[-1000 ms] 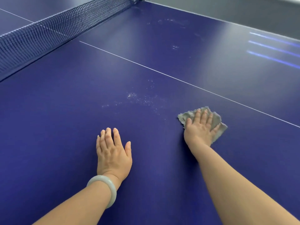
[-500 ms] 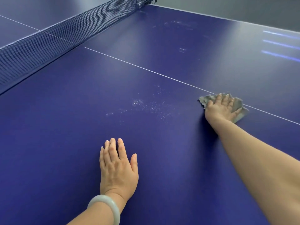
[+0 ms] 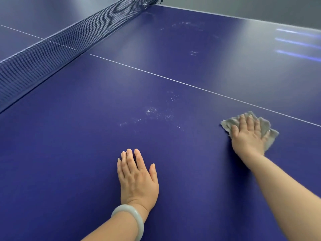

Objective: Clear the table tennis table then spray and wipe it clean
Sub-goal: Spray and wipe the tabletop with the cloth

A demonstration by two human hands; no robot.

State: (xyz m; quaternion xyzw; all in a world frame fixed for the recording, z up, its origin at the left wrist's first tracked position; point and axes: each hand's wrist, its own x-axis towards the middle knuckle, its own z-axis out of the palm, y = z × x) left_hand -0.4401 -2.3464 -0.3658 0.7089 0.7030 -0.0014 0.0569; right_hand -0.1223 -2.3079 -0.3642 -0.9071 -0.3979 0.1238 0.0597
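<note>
The right hand (image 3: 247,136) is pressing flat on the one grey cloth (image 3: 265,129), fingers straight and slightly spread over it, and the cloth is lying crumpled on the blue table (image 3: 69,153), showing beyond the fingertips and out past the little finger. Just beyond those fingertips the white centre line (image 3: 173,80) is running across the top, with the cloth sitting close to it but not touching. Far beyond that line the table's far edge (image 3: 243,16) is showing, with a wide stretch of bare blue between.

The left hand (image 3: 138,178) is resting palm down on the table, fingers straight and held close together, thumb out to the side, gripping nothing. One pale bangle (image 3: 129,219) is circling its wrist. Ahead of its fingertips, and off to the thumb side of the right hand, a patch of white droplets (image 3: 156,113) is lying on the surface; two fainter smears (image 3: 187,25) are showing much farther out, near the far edge. Well away on the little-finger side of the left hand, one dark net (image 3: 57,51) is crossing the table. The two hands are lying well apart, with open surface between them.
</note>
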